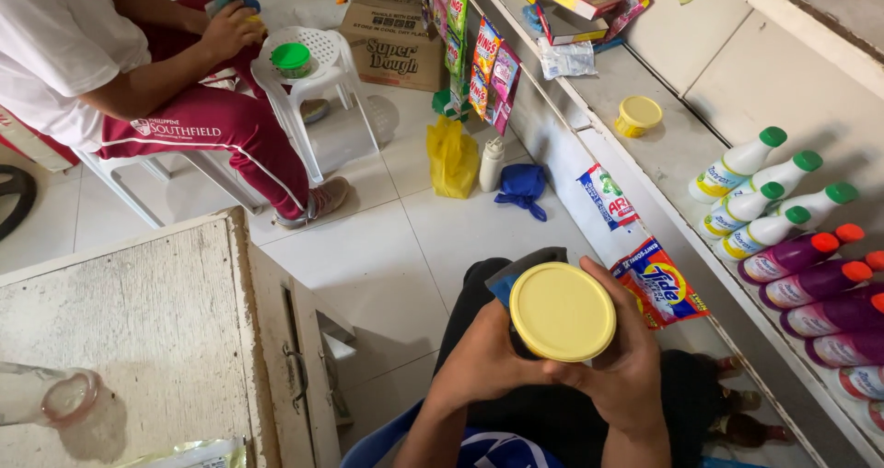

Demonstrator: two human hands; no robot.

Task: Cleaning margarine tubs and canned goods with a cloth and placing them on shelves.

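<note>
I look down at my two hands, which are together over my lap, above the white tiled floor [387,265]. My left hand [483,357] and my right hand [622,362] both grasp a round container with a pale yellow lid [563,310]. The lid is on top and faces the camera, so the body of the container is almost hidden. The fingers of the right hand [615,279] curl around the far side of the lid and are clenched on it; the fingers of the left hand are wrapped under the container from the other side. A dark cloth [516,267] shows just behind the lid.

To my right runs a long grey shelf [663,155]. On it lies another yellow lid [638,114], well apart from my hands, and a row of white bottles with green caps [750,196] beside purple bottles with red caps [810,284]. Detergent sachets [658,288] hang from the shelf edge near my right hand.

To my left stands an old white tabletop [138,339]. Further away another person in maroon trousers [212,127] sits by a white plastic stool [322,63], which carries a green lid [292,57].
</note>
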